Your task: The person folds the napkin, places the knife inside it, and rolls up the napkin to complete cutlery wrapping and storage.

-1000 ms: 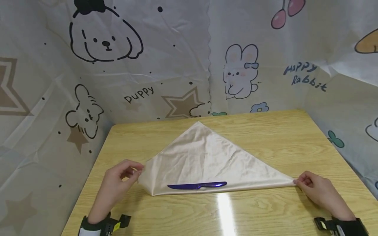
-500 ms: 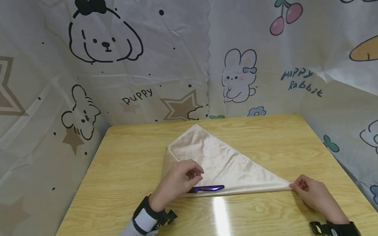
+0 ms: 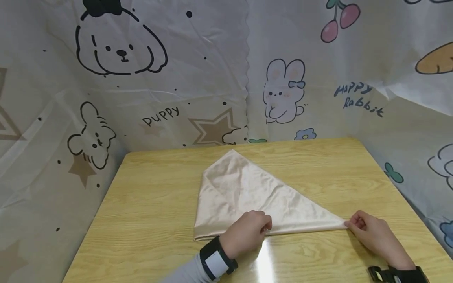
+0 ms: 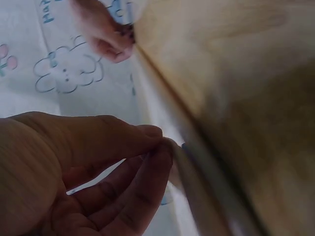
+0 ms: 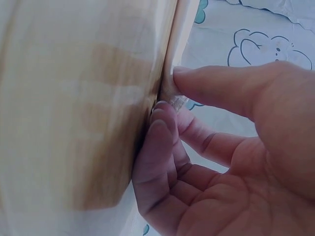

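Observation:
A cream satin cloth [image 3: 244, 188] lies folded on the table, its far corner pointing to the back and its left part turned over toward the right. My left hand [image 3: 249, 232] is over the cloth's front edge, near the middle. In the left wrist view, the thumb and forefinger of the left hand [image 4: 113, 167] pinch a corner of the cloth [image 4: 189, 182]. At the far right tip, my right hand [image 3: 369, 234] pinches the other corner between thumb and fingers, as the right wrist view shows at the cloth [image 5: 170, 81]. The purple knife is hidden under the folded-over cloth and the left hand.
The wood-grain table [image 3: 152, 188] extends around the cloth on all sides. Behind and beside it hangs a pale sheet [image 3: 212, 70] printed with cartoon animals and stars. Each wrist wears a black strap [image 3: 216, 259] with a camera mount.
My left hand has carried the cloth's left corner rightward across the front, folding that side over the purple knife, which was visible before. The right hand has kept its pinch on the right corner.

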Demonstrator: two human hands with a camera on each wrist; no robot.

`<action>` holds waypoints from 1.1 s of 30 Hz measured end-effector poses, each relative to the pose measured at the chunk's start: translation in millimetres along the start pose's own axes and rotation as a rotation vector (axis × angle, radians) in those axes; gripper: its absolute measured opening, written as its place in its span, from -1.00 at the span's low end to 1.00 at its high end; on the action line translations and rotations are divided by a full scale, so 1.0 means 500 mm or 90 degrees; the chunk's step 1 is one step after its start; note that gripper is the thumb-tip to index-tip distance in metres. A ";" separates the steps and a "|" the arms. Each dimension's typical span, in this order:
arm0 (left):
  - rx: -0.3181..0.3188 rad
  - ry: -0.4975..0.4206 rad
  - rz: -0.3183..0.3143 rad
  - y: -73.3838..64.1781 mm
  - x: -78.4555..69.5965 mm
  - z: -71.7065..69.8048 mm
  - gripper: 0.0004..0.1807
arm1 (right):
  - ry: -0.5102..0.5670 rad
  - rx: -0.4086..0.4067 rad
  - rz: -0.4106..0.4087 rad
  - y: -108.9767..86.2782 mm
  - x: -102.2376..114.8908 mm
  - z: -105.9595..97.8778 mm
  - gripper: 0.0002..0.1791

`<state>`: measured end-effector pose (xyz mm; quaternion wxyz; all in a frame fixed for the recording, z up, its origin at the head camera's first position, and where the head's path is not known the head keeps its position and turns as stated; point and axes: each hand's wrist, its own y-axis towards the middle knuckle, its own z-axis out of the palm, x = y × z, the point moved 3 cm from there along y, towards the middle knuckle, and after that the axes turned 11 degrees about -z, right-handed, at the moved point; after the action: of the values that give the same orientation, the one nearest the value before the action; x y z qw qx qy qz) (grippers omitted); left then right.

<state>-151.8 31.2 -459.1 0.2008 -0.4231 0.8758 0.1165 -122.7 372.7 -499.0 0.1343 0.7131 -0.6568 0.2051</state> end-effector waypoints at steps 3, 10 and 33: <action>0.010 0.005 -0.006 -0.007 0.004 0.024 -0.83 | -0.001 0.006 0.001 0.002 0.007 0.004 -0.65; 0.024 -0.004 -0.001 -0.017 0.016 0.040 -0.85 | 0.009 0.012 -0.008 0.009 0.020 0.007 -0.66; -0.127 -0.835 -0.270 -0.074 0.528 -0.202 -0.66 | -0.009 0.012 -0.003 0.003 0.010 -0.002 -0.61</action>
<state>-296.5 -212.6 -489.1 0.6669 -0.4437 0.4572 0.3865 -123.9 368.7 -496.0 0.1237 0.7173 -0.6541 0.2059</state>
